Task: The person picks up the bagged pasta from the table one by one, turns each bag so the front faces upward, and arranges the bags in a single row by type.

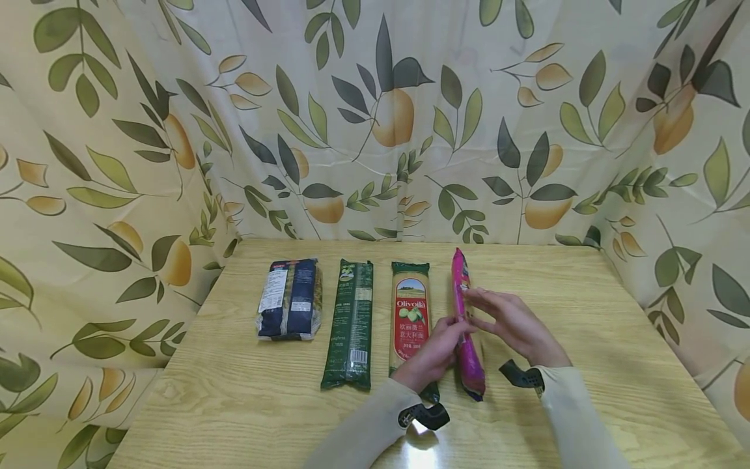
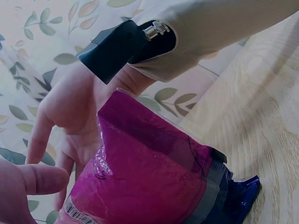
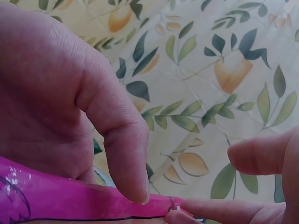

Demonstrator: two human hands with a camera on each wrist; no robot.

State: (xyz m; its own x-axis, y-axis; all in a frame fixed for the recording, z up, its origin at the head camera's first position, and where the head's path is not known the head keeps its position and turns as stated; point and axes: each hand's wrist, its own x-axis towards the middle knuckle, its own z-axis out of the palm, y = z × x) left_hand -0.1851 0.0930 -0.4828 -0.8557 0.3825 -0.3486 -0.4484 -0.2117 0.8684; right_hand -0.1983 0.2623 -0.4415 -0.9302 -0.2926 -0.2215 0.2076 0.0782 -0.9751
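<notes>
Bench [image 1: 234, 404]: wood-grain, carries four packs in a rough row; near edge out of frame.
Pink bag [image 1: 471, 365]: right end of row, right of bench centre, far end toward back edge, well in from right edge. Stands on a long side, narrow edge up, between both hands.
Pink bag, handling: glossy creased film, so likely soft and a bit slippery. Probably light to middling; contents not visible. If brittle inside, a hard squeeze could crack them. Expect it to flop without side support.
Pink bag, hold: I'd take both broad faces about mid-length, flat fingers. Stay off the crumpled blue end [image 2: 243, 191], too floppy to steer by.
Green pack [image 1: 349, 326]: flat, second from left, lengthwise back to front.
Red-label pack [image 1: 411, 312]: flat, just left of pink bag, partly hidden by the left arm.
Navy bag [image 1: 290, 299]: flat, nearest bench's back left corner.
Right hand [image 1: 518, 326]: right side of pink bag, fingers extended, palm toward it.
Left hand [image 1: 435, 346]: reaches over red-label pack, fingertips at pink bag's upper edge.
Right thumb [image 3: 126, 154]: bent down to that edge.
Left thumb [image 3: 261, 154]: clear of it.
Hands, state: either side of bag, not clamped; pressure, can't tell.
</notes>
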